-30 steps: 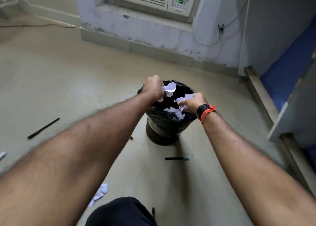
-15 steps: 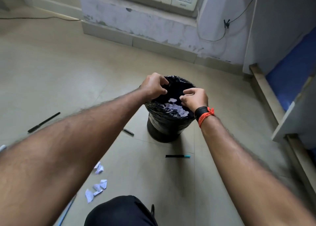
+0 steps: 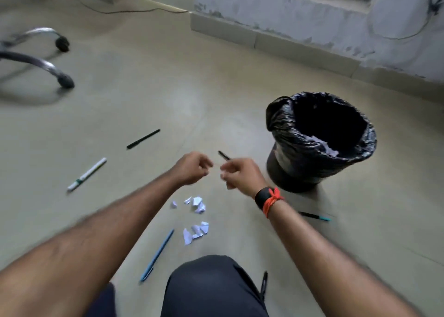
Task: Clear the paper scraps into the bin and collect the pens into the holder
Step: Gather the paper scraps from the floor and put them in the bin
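Note:
The bin [image 3: 276, 124], lined with a black bag, stands on the floor at the right with white paper scraps [image 3: 323, 145] inside. My left hand [image 3: 192, 170] and my right hand [image 3: 241, 176] hover close together left of it, blurred, fingers curled, with nothing visible in them. Two clusters of scraps [image 3: 198, 204] [image 3: 197, 231] lie on the floor below my hands. Pens lie scattered: a black pen [image 3: 143, 139], a white pen [image 3: 87, 174], a blue pen [image 3: 157, 255], a short black pen [image 3: 224, 155] behind my right hand, and a teal-tipped pen [image 3: 314, 216]. No pen holder is in view.
A chair's chrome legs with castors [image 3: 48, 64] stand at the far left. My knee [image 3: 211, 288] fills the bottom centre, with another black pen [image 3: 263, 283] beside it. A wall ledge [image 3: 276, 35] runs along the back, and a cable [image 3: 132, 10] trails over the floor.
Both hands let the scraps fall into the bin, then drew back from its rim to the left. My view swung left and down, bringing floor scraps, more pens and the chair into sight.

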